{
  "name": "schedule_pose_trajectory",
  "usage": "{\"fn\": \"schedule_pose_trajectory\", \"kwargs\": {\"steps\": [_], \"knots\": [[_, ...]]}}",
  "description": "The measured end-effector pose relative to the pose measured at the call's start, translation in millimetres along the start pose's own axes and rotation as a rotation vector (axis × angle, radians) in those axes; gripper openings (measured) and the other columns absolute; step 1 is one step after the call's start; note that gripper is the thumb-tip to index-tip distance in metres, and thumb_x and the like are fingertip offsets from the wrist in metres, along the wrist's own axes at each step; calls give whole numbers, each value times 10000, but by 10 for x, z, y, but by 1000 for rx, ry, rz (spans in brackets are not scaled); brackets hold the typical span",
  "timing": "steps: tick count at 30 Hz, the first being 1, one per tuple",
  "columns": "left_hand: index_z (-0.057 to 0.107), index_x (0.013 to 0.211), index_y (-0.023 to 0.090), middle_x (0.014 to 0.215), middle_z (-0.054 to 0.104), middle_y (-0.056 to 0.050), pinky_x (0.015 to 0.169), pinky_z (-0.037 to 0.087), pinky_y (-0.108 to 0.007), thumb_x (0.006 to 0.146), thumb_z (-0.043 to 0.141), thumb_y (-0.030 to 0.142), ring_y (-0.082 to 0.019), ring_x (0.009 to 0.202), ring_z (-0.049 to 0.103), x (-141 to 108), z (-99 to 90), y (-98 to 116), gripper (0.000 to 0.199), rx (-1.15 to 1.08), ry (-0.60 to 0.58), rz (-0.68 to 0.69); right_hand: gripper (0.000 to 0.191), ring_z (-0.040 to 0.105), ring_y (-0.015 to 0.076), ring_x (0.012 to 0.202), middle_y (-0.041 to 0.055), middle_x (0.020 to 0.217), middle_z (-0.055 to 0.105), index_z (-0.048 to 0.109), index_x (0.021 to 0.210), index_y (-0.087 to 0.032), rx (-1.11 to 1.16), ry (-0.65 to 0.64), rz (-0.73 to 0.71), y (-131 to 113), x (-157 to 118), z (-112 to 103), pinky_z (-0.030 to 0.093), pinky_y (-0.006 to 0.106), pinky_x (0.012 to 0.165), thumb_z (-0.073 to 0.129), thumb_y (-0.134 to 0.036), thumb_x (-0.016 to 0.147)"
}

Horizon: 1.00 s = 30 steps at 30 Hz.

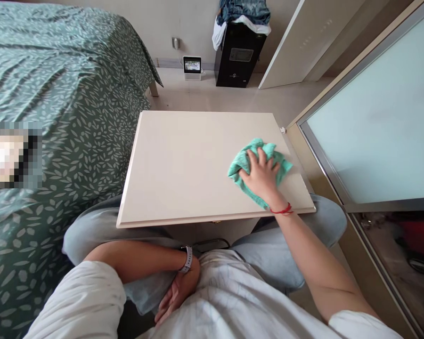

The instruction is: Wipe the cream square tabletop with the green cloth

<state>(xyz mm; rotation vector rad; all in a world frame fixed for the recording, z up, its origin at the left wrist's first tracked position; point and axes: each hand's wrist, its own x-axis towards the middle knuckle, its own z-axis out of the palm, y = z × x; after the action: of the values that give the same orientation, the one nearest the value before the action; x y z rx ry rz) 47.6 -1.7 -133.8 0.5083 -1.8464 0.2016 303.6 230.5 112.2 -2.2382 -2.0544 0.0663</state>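
Note:
A green cloth [245, 165] lies bunched on the right half of the white tabletop [176, 165]. My right hand [263, 176] presses down on it from above, fingers spread and curled into the folds. Some of the cloth's edge sticks out past my fingers and reaches under my wrist, which has a red string bracelet [282, 210]. Down in my lap, my left hand [180, 292] rests against my shirt with its fingers stretched out and nothing in it. A pale watch band [187, 260] is on that wrist.
A bed with a green leaf-patterned cover [92, 94] stands at left. Sliding glass doors [381, 117] run close along the right. Beyond the table are a small screen [192, 66] on the floor and a black cabinet [238, 56] with clothes on top. My knees flank the table.

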Motion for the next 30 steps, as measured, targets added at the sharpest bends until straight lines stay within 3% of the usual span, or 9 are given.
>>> {"fn": "schedule_pose_trajectory", "kwargs": {"steps": [3, 7, 9, 14, 16, 19, 22, 27, 30], "knots": [[710, 1618, 154, 1346, 938, -209, 793, 743, -422, 770, 490, -321, -370, 1103, 904, -12, 15, 9, 996, -14, 58, -88, 837, 445, 676, 1790, 311, 2051, 412, 573, 1941, -188, 45, -53, -151, -640, -84, -32, 352, 962, 1378, 671, -478, 1161], [392, 1759, -58, 1220, 922, -315, 843, 736, -401, 996, 396, -217, -345, 1125, 898, -59, 38, 10, 779, -221, 128, -237, 931, 314, 669, 1896, 302, 2108, 293, 497, 1992, -164, 142, -199, -396, -1624, -286, -126, 255, 987, 1451, 758, -530, 1177], [302, 1799, -49, 1254, 916, -324, 872, 746, -433, 1053, 354, -171, -348, 1172, 886, -91, 59, 10, 757, -321, 135, -310, 978, 256, 649, 1931, 296, 2120, 249, 468, 2002, -158, 178, -259, -546, -2074, -428, -157, 232, 975, 1480, 798, -566, 1178], [262, 1843, 25, 1335, 909, -310, 879, 756, -508, 1015, 314, -152, -383, 1192, 877, -134, 116, 34, 848, -379, 184, -342, 983, 253, 557, 1959, 210, 2135, 274, 435, 2009, -184, 226, -257, -743, -2645, -735, -175, 273, 860, 1546, 760, -670, 1219], [392, 1811, 49, 1394, 892, -320, 866, 751, -546, 898, 408, -191, -435, 1200, 864, -113, 116, 28, 944, -314, 134, -253, 946, 257, 531, 1964, 199, 2135, 280, 450, 2006, -194, 234, -266, -765, -2616, -756, -184, 270, 850, 1553, 746, -654, 1234], [744, 1572, 147, 1421, 885, -283, 781, 725, -612, 651, 587, -256, -544, 1176, 834, -46, 91, 7, 1017, -78, -98, 31, 909, 250, 515, 1972, 186, 2135, 287, 488, 2000, -222, 239, -302, -768, -2386, -670, -200, 236, 858, 1557, 777, -594, 1223], [831, 1428, 154, 1359, 901, -275, 728, 713, -587, 562, 600, -301, -557, 1123, 841, 22, 64, 20, 1005, 98, -187, 150, 934, 279, 541, 1957, 181, 2129, 303, 506, 2005, -244, 235, -295, -659, -2001, -523, -193, 222, 876, 1548, 819, -557, 1182], [516, 1761, 100, 1271, 933, -258, 810, 739, -472, 962, 371, -208, -381, 1127, 884, 82, 1, 150, 869, -345, 198, -337, 865, 428, 562, 1876, 174, 2106, 383, 576, 1974, -276, 119, -174, -330, -992, -315, -141, 322, 866, 1497, 762, -467, 1152], [609, 1687, 60, 1296, 923, -264, 896, 741, -521, 1074, 242, -104, -355, 1245, 852, 118, -57, 238, 732, -636, 258, -525, 803, 499, 572, 1817, 189, 2075, 445, 619, 1940, -271, 37, -80, -76, -239, -268, -102, 397, 850, 1447, 670, -434, 1156]]}}
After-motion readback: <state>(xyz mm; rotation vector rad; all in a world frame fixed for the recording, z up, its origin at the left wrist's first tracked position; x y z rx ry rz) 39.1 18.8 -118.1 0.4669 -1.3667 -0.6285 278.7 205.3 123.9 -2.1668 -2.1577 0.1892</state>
